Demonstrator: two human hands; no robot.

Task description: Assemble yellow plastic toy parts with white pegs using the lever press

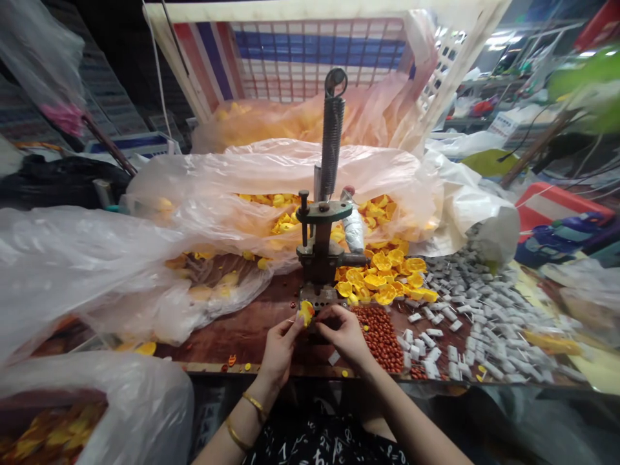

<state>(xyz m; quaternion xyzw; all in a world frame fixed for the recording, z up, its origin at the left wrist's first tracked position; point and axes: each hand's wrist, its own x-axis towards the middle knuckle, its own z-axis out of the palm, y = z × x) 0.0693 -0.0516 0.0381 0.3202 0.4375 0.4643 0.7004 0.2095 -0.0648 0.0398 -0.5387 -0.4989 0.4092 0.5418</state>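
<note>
Dark brown wood formed the top of the counter (208, 349), and behind it rose a white crate (290, 11). Just in front of a metal press (320, 258) with a tall spring, the left hand (279, 342) held a small yellow piece (306, 312), its grip closed on it between thumb and fingers. Just beside this piece was the right hand (345, 332), with thumb and finger brought near together; I could not tell whether something was between them. In my judgement, such work asked for a light but steady hold on the yellow piece, turned so that the right fingertips could reach it freely, with both hands careful of the press directly beyond. To the right of the press lay open yellow shells (375, 281), then red-brown beads (380, 339) and many grey-white blocks (489, 316) with thin pins. These beads were near the right hand, so a wide movement could perhaps scatter them. On the left side, a loose plastic sheet (87, 252) covered part of the surface and limited the room there.
</note>
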